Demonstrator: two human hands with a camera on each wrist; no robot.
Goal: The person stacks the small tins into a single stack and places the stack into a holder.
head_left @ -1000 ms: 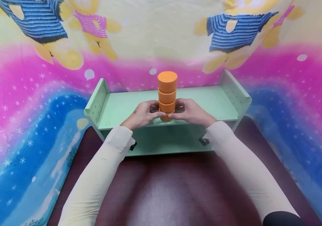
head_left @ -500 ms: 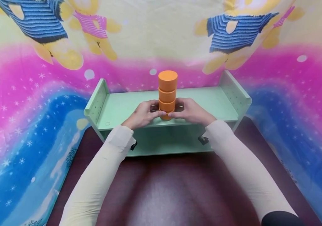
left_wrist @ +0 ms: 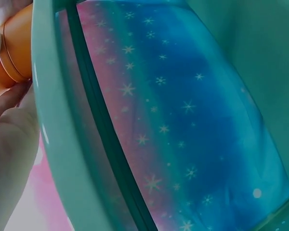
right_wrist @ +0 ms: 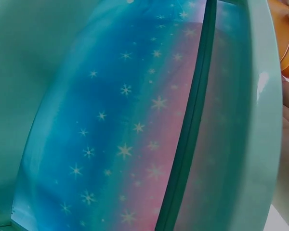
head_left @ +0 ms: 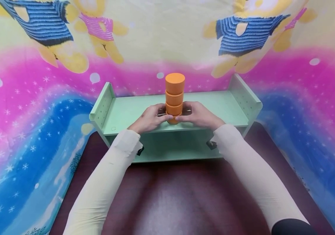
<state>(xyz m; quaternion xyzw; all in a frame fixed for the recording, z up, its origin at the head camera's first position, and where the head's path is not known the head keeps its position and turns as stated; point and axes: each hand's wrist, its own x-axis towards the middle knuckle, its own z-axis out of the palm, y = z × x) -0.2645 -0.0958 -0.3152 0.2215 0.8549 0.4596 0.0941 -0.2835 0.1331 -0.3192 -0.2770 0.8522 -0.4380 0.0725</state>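
An upright stack of several orange cylinders [head_left: 174, 98] stands at the front of the green shelf's upper board. Whether the pieces are cups or solid blocks I cannot tell; the top face looks flat. From the left, my left hand [head_left: 149, 118] grips the lower part of the stack, thumb across the front. My right hand [head_left: 200, 116] holds the same part from the right, its thumb nearly meeting the other. The fingertips behind the stack are hidden. In the left wrist view, part of the orange stack [left_wrist: 17, 45] shows beyond the shelf edge; the right wrist view catches another bit.
The pale green two-tier shelf [head_left: 132, 106] has raised side panels [head_left: 245, 93] at both ends. It stands on a dark red-brown table [head_left: 167, 199]. Behind and on both sides hangs a printed cloth [head_left: 161, 36] with bears and snowflakes.
The camera view has shifted very slightly. Both hands keep their hold on the lower part of the orange stack, which stays in place on the shelf.
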